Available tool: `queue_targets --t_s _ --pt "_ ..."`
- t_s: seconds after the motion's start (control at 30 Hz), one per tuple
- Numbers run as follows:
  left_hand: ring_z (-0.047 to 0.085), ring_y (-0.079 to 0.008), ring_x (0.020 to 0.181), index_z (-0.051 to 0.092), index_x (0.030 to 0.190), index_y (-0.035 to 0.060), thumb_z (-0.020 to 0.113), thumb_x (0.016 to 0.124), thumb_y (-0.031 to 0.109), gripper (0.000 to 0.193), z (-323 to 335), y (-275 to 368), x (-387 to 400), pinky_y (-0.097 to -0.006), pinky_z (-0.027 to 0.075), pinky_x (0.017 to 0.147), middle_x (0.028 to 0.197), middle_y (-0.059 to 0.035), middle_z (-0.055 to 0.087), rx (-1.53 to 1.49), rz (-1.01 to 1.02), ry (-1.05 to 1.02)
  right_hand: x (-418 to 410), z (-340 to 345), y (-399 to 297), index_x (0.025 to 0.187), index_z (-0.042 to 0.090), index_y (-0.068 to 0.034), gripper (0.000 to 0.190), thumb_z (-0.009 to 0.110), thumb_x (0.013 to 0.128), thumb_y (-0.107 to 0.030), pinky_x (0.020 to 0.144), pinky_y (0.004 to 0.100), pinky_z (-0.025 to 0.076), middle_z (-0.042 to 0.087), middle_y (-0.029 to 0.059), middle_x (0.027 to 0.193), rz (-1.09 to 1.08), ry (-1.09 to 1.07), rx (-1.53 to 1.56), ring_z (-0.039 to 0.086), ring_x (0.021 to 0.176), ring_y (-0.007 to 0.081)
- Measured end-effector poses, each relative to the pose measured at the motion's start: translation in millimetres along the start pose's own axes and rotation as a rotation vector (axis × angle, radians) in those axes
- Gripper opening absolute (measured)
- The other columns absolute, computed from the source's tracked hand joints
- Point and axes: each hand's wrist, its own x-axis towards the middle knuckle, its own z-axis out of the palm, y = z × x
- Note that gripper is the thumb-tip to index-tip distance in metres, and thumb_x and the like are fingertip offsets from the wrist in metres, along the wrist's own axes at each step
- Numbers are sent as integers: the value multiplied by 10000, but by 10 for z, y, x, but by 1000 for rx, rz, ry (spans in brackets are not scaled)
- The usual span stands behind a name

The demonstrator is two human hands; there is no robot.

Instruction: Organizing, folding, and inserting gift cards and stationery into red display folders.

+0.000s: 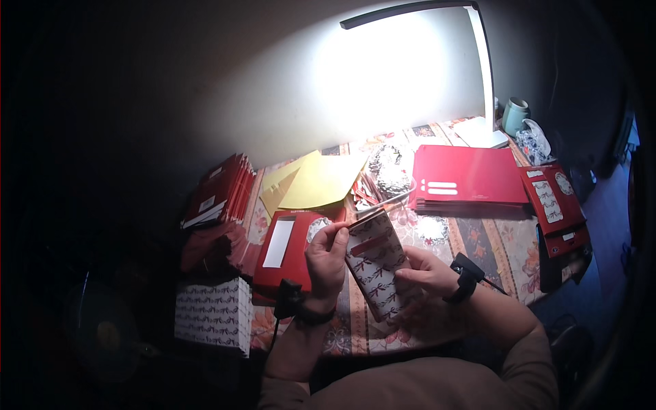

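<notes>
My left hand (330, 261) pinches the upper left edge of a slim bundle of patterned cards (374, 271), white with a garland-and-bow print and a red label band near the top. Along its right side, my right hand (425, 271) grips the same bundle, thumb on the front face. The bundle is tilted above the table. Left of my left hand, partly behind it, lies a red window folder (292, 251) with a white cut-out panel. Beyond the bundle is a clear plastic tray (389, 202) holding wreath cut-outs (392, 169) and small red-and-white strips (365, 192).
A stack of red card sheets (469, 174) lies at the back right, finished-looking red folders (553, 200) at the right edge. Yellow sheets (323, 182), red folders (220, 195) and a patterned card stack (212, 315) occupy the left. A lit desk lamp (487, 77) stands behind, near a mug (515, 117).
</notes>
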Motion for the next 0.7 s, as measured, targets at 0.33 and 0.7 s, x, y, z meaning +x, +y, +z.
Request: queue_targets --t_s 0.33,0.7 --pt "631 -157 1048 475 1390 27 573 1013 376 523 -57 88 -24 -331 552 837 1225 -67 625 -115 -626 -372 0 -51 -109 1363 491 1 382 583 998 -62 888 279 537 680 81 1149 -65 182 67 650 1008 110" --pt "625 -113 952 436 1297 22 381 1106 243 297 326 -442 -348 -256 531 848 1146 -95 626 -212 -485 -172 119 -28 19 1313 482 32 362 523 956 -1 865 314 561 664 119 1163 -33 351 204 675 982 164"
